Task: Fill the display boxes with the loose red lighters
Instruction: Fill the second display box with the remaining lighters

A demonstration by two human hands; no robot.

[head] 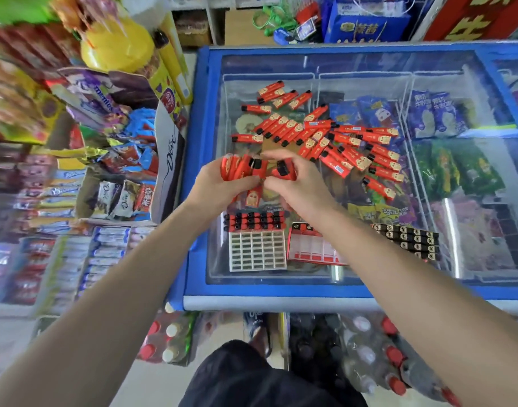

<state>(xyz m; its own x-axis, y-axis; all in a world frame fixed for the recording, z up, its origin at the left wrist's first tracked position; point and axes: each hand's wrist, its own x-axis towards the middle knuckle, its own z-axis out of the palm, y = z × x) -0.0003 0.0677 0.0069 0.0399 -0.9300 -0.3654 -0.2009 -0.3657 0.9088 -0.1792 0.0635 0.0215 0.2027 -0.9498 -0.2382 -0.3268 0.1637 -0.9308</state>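
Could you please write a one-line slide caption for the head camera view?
Both hands, left hand and right hand, hold red lighters above a part-filled display box on the freezer lid.

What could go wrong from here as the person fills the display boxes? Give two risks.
1. The left hand grips a fanned bunch of lighters while the right hand pinches one; some could slip and drop.
2. The loose pile lies on smooth freezer glass; a nudge might scatter lighters.
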